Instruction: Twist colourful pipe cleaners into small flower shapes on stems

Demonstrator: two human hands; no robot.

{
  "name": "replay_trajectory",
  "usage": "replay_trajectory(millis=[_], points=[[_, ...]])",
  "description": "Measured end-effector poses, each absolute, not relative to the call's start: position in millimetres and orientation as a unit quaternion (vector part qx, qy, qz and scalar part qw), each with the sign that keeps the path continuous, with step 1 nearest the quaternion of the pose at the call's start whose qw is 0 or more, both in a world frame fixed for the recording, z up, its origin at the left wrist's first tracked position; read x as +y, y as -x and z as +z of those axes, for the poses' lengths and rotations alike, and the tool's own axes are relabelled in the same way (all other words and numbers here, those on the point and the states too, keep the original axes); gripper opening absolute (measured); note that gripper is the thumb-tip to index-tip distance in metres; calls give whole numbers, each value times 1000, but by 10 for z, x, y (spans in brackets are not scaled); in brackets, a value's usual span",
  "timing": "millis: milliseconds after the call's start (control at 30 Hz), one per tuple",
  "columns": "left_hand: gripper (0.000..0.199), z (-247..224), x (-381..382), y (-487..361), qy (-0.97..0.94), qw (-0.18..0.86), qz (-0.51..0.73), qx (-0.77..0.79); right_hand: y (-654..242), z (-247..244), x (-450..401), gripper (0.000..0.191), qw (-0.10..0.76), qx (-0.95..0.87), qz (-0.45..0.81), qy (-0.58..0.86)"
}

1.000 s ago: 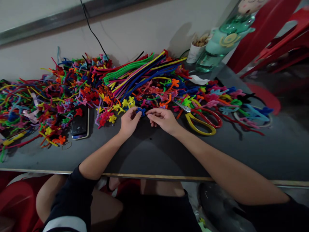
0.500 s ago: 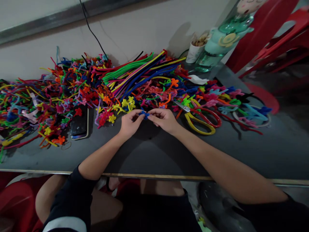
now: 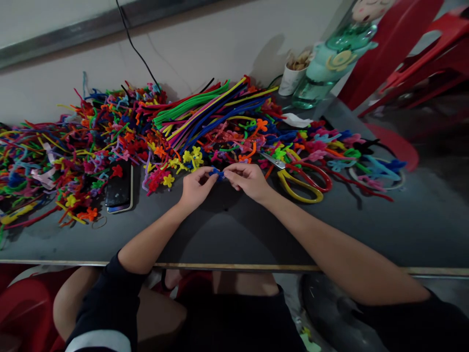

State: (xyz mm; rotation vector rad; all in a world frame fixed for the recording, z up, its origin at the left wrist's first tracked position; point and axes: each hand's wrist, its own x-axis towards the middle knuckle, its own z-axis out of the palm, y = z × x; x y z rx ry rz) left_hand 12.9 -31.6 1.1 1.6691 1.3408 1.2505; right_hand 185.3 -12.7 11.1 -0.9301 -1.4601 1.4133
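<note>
A small blue pipe cleaner piece (image 3: 217, 173), bent into loops, is held between my two hands above the dark table. My left hand (image 3: 195, 188) pinches its left side between thumb and fingers. On its other side, my right hand (image 3: 249, 182) grips it with thumb and fingertips, hiding part of it. Just beyond the hands lie yellow pipe cleaner flowers (image 3: 192, 157). To the right of my right hand rest scissors (image 3: 300, 183) with one yellow and one red handle. Behind is a bundle of straight pipe cleaners (image 3: 212, 112) in many colours.
A large heap of pipe cleaner pieces (image 3: 88, 132) spreads along the wall. A phone (image 3: 119, 188) with a red flower on it lies left. At the back right stand a paper cup (image 3: 292, 80) and a green bottle (image 3: 315, 73). Red chairs (image 3: 390, 54) are beyond.
The view has shifted slightly. Both hands stay on the blue pipe cleaner piece, with my right fingertips shifted a little on it.
</note>
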Motion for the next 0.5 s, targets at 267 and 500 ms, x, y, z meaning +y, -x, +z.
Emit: replay_trajectory(millis=[267, 500], points=[[21, -18, -289, -95, -630, 350, 470, 510, -1881, 35, -33, 35, 395, -603, 595, 356], [19, -12, -302, -100, -641, 331, 459, 519, -1870, 57, -56, 30, 390, -605, 586, 372]])
